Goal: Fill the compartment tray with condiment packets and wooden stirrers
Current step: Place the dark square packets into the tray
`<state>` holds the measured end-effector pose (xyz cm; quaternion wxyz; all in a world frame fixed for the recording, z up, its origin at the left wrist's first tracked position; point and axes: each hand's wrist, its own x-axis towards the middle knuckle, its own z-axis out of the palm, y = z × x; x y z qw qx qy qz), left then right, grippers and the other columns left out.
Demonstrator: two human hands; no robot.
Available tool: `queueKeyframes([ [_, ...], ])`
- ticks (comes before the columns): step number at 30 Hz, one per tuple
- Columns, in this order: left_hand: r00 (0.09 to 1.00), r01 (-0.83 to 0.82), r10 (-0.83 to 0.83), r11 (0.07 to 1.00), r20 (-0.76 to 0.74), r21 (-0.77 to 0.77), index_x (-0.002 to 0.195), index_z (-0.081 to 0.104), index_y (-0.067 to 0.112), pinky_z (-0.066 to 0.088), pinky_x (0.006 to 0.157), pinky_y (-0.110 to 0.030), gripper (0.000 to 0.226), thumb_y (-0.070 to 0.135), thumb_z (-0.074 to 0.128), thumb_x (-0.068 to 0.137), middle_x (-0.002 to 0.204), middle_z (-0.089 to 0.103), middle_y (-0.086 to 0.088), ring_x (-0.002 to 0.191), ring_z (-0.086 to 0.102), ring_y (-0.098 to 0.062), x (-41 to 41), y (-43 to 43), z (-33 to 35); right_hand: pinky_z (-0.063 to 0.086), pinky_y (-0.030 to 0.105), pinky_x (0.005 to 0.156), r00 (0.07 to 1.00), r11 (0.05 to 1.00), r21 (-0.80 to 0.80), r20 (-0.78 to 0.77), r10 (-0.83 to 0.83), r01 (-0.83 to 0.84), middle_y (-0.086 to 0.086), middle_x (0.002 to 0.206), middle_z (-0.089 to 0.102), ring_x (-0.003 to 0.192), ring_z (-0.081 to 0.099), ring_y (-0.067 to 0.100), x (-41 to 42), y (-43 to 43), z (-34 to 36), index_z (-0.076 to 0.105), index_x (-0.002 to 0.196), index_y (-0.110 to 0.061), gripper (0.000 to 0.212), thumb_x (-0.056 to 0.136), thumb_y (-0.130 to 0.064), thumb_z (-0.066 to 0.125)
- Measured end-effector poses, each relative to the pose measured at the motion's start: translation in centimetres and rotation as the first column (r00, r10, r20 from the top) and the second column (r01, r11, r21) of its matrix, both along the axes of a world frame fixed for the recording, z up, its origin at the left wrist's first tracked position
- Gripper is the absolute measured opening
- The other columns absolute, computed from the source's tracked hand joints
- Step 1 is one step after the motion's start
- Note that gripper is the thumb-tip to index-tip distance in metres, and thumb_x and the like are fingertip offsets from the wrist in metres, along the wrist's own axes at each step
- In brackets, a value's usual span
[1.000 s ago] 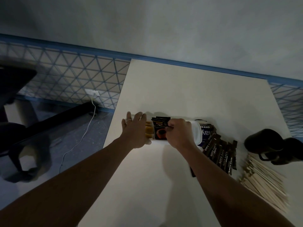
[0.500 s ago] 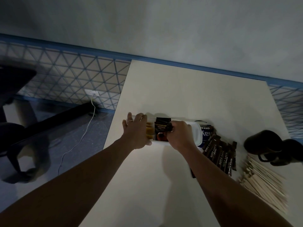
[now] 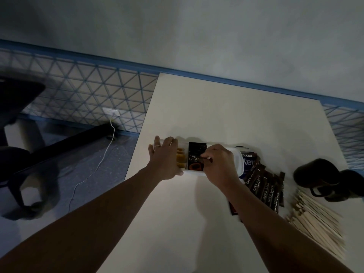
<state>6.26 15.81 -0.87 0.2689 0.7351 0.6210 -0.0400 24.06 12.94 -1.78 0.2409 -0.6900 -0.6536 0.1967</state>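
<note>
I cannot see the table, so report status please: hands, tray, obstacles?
Left hand holds tray end. Right hand pinches dark packet in tray. Stirrers loose on table, not in the way.

A pale rectangular tabletop (image 3: 216,115) carries two black mugs (image 3: 313,174) at its right edge, lying perhaps on their sides. Left of it, a thin white cable (image 3: 92,170) runs from a white wall socket (image 3: 112,112) set in a blue triangle-lattice panel (image 3: 78,85), near a blurred black chair (image 3: 17,99).
</note>
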Motion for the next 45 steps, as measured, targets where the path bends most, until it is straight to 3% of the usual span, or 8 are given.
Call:
queueKeyframes([
  [5, 1.0, -0.001, 0.001, 1.0, -0.009, 0.0, 0.153, 0.011, 0.015, 0.006, 0.117, -0.057, 0.108, 0.043, 0.079, 0.074, 0.16, 0.01, -0.001, 0.146, -0.006, -0.044, 0.1, 0.0, -0.1, 0.041, 0.014, 0.073, 0.999, 0.999, -0.038, -0.009, -0.032, 0.032, 0.0, 0.105, 0.062, 0.087, 0.063, 0.015, -0.2, 0.4, 1.2, 0.075, 0.094, -0.012, 0.014, 0.08, -0.011, 0.078],
  [7, 1.0, -0.001, 0.001, 1.0, -0.013, 0.002, 0.153, 0.01, 0.015, 0.006, 0.117, -0.057, 0.108, 0.043, 0.078, 0.074, 0.16, 0.01, -0.001, 0.146, -0.006, -0.044, 0.0, 0.0, -0.1, 0.046, 0.023, 0.073, 0.999, 0.999, -0.032, 0.047, -0.005, 0.007, -0.001, 0.117, 0.056, 0.092, 0.064, 0.019, -0.4, 0.4, 1.9, 0.068, 0.11, -0.018, 0.033, 0.079, -0.016, 0.08],
  [10, 1.0, 0.005, -0.005, 1.0, -0.013, 0.009, 0.153, 0.011, 0.015, 0.007, 0.117, -0.057, 0.108, 0.043, 0.078, 0.074, 0.16, 0.011, -0.002, 0.146, -0.005, -0.044, 0.0, 0.0, 0.0, 0.052, 0.033, 0.074, 0.959, 0.991, -0.095, 0.257, 0.119, -0.098, 0.001, 0.135, 0.042, 0.102, 0.062, 0.022, -0.6, 0.8, 2.8, 0.046, 0.138, -0.028, 0.073, 0.076, -0.029, 0.084],
  [12, 1.0, 0.007, -0.007, 1.0, -0.013, 0.011, 0.152, 0.011, 0.014, 0.007, 0.116, -0.058, 0.108, 0.044, 0.078, 0.073, 0.16, 0.012, -0.003, 0.146, -0.005, -0.045, 0.0, 0.0, 0.0, 0.052, 0.035, 0.081, 0.9, 0.97, -0.185, 0.379, 0.218, -0.157, 0.002, 0.14, 0.035, 0.114, 0.056, 0.023, -0.6, 1.5, 3.1, 0.039, 0.143, -0.031, 0.085, 0.072, -0.039, 0.084],
  [16, 1.0, 0.002, -0.002, 1.0, -0.009, 0.0, 0.153, 0.01, 0.014, 0.005, 0.116, -0.057, 0.108, 0.042, 0.078, 0.074, 0.159, 0.011, -0.003, 0.146, -0.006, -0.044, 0.1, -0.1, 0.2, 0.05, 0.036, 0.088, 0.775, 0.929, -0.282, 0.521, 0.356, -0.237, 0.003, 0.141, 0.031, 0.119, 0.048, 0.023, -1.1, 2.7, 2.6, 0.035, 0.144, -0.035, 0.087, 0.072, -0.047, 0.081],
  [21, 1.0, 0.001, -0.001, 1.0, -0.011, -0.001, 0.153, 0.01, 0.015, 0.005, 0.117, -0.056, 0.108, 0.043, 0.078, 0.075, 0.16, 0.01, -0.004, 0.146, -0.007, -0.043, 0.1, -0.1, 0.3, 0.047, 0.038, 0.092, 0.694, 0.921, -0.302, 0.609, 0.384, -0.245, 0.007, 0.133, 0.036, 0.112, 0.049, 0.025, -1.1, 3.1, 1.4, 0.026, 0.149, -0.035, 0.095, 0.072, -0.04, 0.081],
  [31, 1.0, -0.014, 0.014, 1.0, 0.017, 0.013, 0.153, 0.012, 0.014, 0.004, 0.117, -0.056, 0.107, 0.041, 0.079, 0.074, 0.16, 0.012, -0.003, 0.147, -0.007, -0.042, 0.0, -0.2, 0.1, 0.047, 0.035, 0.077, 0.691, 0.933, -0.246, 0.627, 0.359, -0.262, 0.006, 0.114, 0.047, 0.097, 0.055, 0.022, -1.5, 3.8, 0.2, 0.039, 0.132, -0.028, 0.083, 0.066, -0.052, 0.082],
  [45, 1.0, -0.016, 0.016, 1.0, -0.007, -0.009, 0.151, 0.015, 0.015, 0.008, 0.118, -0.057, 0.106, 0.04, 0.081, 0.072, 0.159, 0.015, -0.003, 0.146, -0.003, -0.043, 0.0, 0.1, 0.5, 0.047, 0.035, 0.081, 0.778, 0.943, -0.216, 0.534, 0.332, -0.254, 0.004, 0.117, 0.046, 0.102, 0.055, 0.022, -0.9, 3.5, 0.4, 0.039, 0.135, -0.03, 0.084, 0.066, -0.054, 0.081],
])
